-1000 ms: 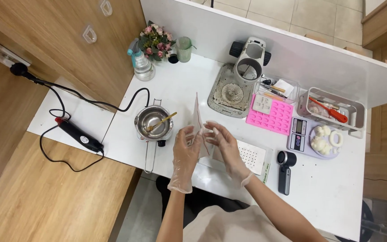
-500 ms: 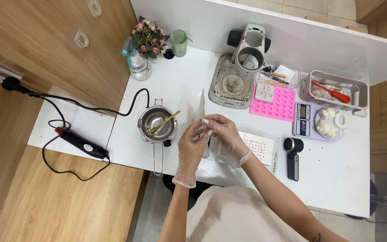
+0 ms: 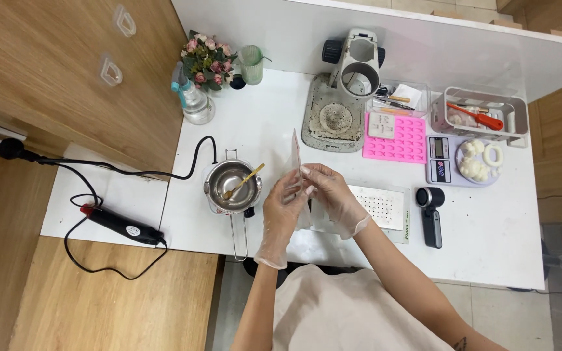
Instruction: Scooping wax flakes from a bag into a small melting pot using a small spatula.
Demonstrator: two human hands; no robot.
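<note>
We see both gloved hands meeting above the front edge of the white bench point(image 3: 489, 240), and between them stands a thin clear plastic bag point(image 3: 296, 156), held upright and seen almost edge-on. The left hand point(image 3: 282, 211) has its grip closed on the bag's lower part from the left, and the right hand point(image 3: 330, 195) pinches the same bag from the right, fingertips touching it near the middle. Just left of the hands sits a small metal melting pot point(image 3: 231, 185) with a wooden stick point(image 3: 245, 181) leaning inside it; its black cord runs off to the left. Under the right hand lies a white perforated tray point(image 3: 378, 205), and beside that a small black handheld device point(image 3: 430, 214). Further back we see a stereo microscope point(image 3: 343, 97), a pink silicone mould point(image 3: 398, 138), a digital scale point(image 3: 440, 159) carrying white moulded pieces point(image 3: 479, 162), and a wire basket point(image 3: 482, 117). A spray bottle point(image 3: 193, 101) and a small pot of pink flowers point(image 3: 206, 62) stand at the bench's far left corner.
</note>
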